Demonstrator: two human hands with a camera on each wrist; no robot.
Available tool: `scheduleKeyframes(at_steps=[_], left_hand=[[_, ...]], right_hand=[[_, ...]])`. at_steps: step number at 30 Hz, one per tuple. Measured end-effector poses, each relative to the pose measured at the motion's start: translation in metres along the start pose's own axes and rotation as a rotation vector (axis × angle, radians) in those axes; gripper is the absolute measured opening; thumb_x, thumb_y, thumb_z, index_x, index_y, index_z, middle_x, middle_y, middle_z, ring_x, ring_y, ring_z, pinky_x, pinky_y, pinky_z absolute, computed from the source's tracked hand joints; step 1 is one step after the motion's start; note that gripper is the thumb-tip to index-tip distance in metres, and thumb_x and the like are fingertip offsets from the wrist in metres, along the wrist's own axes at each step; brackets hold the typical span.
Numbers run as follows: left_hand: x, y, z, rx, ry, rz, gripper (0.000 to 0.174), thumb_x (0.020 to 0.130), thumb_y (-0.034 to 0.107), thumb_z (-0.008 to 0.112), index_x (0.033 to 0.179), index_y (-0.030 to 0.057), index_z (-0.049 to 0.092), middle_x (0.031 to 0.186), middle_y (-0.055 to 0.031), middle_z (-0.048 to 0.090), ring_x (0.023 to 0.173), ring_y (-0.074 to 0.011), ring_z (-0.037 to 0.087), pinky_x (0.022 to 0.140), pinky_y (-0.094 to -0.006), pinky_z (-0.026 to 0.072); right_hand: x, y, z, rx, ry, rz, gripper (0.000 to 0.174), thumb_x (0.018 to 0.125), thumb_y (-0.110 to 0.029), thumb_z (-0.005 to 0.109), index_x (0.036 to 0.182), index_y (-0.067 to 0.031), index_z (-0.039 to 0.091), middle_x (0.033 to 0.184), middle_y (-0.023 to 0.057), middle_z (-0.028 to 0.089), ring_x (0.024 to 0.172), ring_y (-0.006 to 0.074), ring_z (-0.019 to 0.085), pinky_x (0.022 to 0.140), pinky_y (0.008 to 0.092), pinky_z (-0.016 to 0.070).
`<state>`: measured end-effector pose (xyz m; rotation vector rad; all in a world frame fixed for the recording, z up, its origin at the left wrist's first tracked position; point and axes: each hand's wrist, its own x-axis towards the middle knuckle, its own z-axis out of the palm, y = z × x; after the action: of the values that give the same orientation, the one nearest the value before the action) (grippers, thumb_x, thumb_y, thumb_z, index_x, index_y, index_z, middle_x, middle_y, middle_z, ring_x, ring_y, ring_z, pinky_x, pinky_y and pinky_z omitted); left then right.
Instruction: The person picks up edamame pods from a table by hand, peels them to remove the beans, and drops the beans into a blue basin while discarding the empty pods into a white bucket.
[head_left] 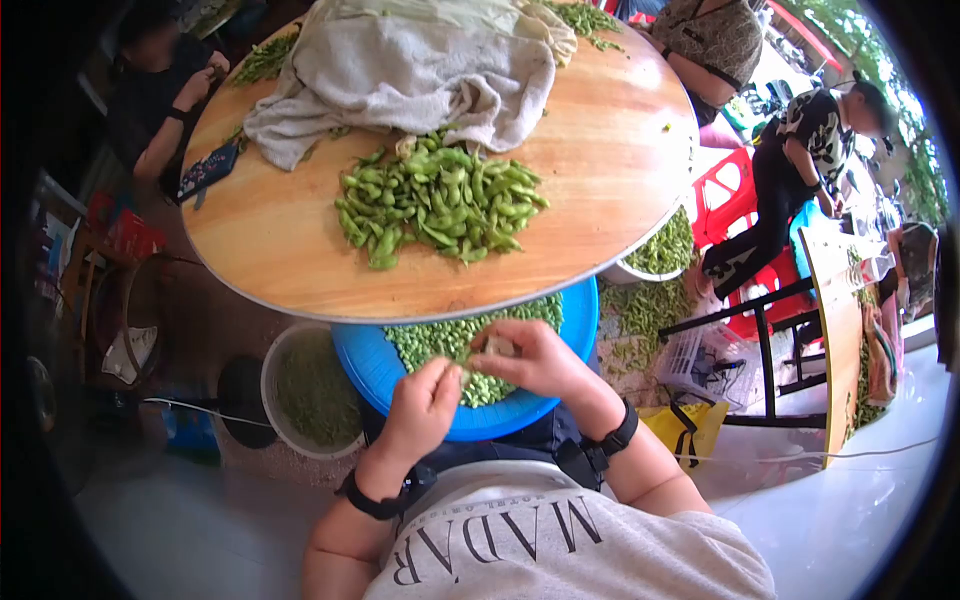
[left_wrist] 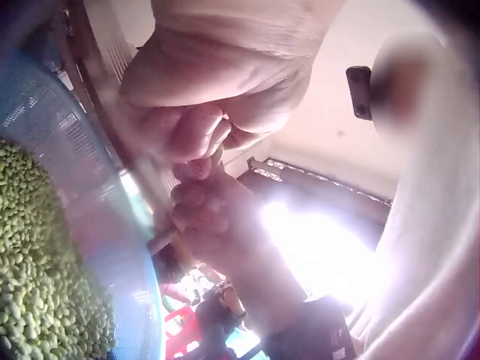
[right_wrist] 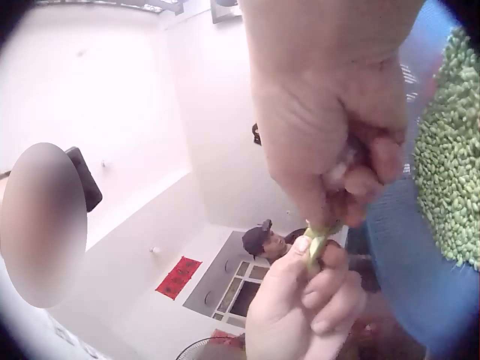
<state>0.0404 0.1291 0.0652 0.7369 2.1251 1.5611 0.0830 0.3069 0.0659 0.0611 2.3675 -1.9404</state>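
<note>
My left hand (head_left: 418,405) and right hand (head_left: 543,358) meet above a blue basket (head_left: 362,368) of shelled green soybeans (head_left: 432,342). Between thumb and fingers, the left hand pinches a green soybean pod (right_wrist: 316,252), clearest in the right wrist view. At the pod's other end are the right hand's fingertips, gripping it. Something whitish shows among the right hand's curled fingers, its kind mostly hidden. The left wrist view has both hands fingertip to fingertip, with only a sliver of the pod visible.
A heap of unshelled pods (head_left: 440,205) lies on the round wooden table (head_left: 610,130), before a light cloth (head_left: 410,90). Left of the basket stands a pale bucket (head_left: 277,400); a pod-filled tub (head_left: 658,250) is at right. Other people are around the table.
</note>
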Motion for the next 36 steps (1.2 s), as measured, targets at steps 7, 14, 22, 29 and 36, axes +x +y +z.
scheduleKeyframes(at_steps=[7,14,22,29,36], left_hand=[[-0.013,-0.018,0.001,0.152,-0.172,0.099,0.01,0.084,0.007,0.051,0.078,-0.0005,0.048,0.057,-0.0141,0.047,0.05,-0.0163,0.041,0.047,-0.0331,0.0373],[-0.006,-0.028,0.004,0.064,-0.333,-0.073,0.012,0.086,0.011,0.05,0.082,-0.0001,0.052,0.06,-0.01,0.051,0.054,-0.0141,0.046,0.049,-0.0304,0.0394],[-0.002,-0.062,0.019,-0.533,-0.312,-0.348,0.016,0.091,0.011,0.043,0.08,0.0013,0.049,0.062,-0.0004,0.045,0.049,-0.0066,0.036,0.043,-0.0217,0.0317],[0.007,-0.076,0.028,-0.451,-0.202,-0.464,0.017,0.091,0.01,0.042,0.078,0.0011,0.047,0.059,-0.0003,0.041,0.048,-0.0065,0.036,0.042,-0.0204,0.0311],[0.014,-0.089,0.029,-0.242,-0.165,-0.416,0.019,0.09,0.009,0.04,0.073,0.001,0.047,0.054,-0.0016,0.045,0.045,-0.0085,0.04,0.04,-0.023,0.0335]], right_hand=[[-0.005,0.038,0.007,0.017,-0.227,0.09,0.02,0.074,-0.018,0.062,0.085,-0.0018,0.062,0.063,0.0001,0.055,0.058,0.0056,0.045,0.052,0.0237,0.0396],[0.002,0.059,0.002,0.318,-0.424,0.296,0.013,0.072,-0.015,0.06,0.075,-0.0025,0.061,0.064,0.0002,0.059,0.051,0.0061,0.052,0.045,0.0192,0.0395],[0.002,0.091,0.003,0.656,-0.379,0.356,0.01,0.074,-0.007,0.055,0.077,0.0024,0.059,0.067,0.0055,0.062,0.049,0.0076,0.054,0.044,0.02,0.041],[0.003,0.082,-0.006,0.522,-0.296,0.353,0.016,0.075,-0.012,0.056,0.083,0.0003,0.061,0.07,0.0043,0.062,0.052,0.0073,0.054,0.045,0.0205,0.0423],[0.012,0.149,0.002,-0.294,-0.01,0.109,0.024,0.075,-0.017,0.06,0.091,0.0012,0.061,0.073,0.0153,0.06,0.064,0.0254,0.059,0.059,0.0349,0.0474]])
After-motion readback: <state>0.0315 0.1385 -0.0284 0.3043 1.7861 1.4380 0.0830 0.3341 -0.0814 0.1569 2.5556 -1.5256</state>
